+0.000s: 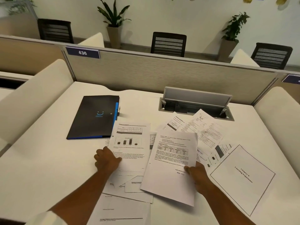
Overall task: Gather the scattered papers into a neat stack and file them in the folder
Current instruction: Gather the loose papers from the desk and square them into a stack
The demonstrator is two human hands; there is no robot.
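I see the black rectangular folder with a blue edge and a small blue smile mark (95,116) lying closed on the white desk (40,159), and I use it as my landmark. Just beside its near right corner lies a white printed sheet with a table and a bar chart (129,143); the corner of this sheet touches or slightly covers the folder edge. My left hand (108,159) rests flat on the lower left part of this sheet, with the fingers pressed down and not closed around it. Further right of the folder, my right hand (197,173) pinches a white sheet with text and a small table (170,161) at its right edge, thumb on top, and the sheet is lifted a little. More loose white papers (204,127) lie scattered right of the folder and nearer to me, overlapping. Far right of the folder lies a white title page with a thin black frame (243,177), turned at an angle.
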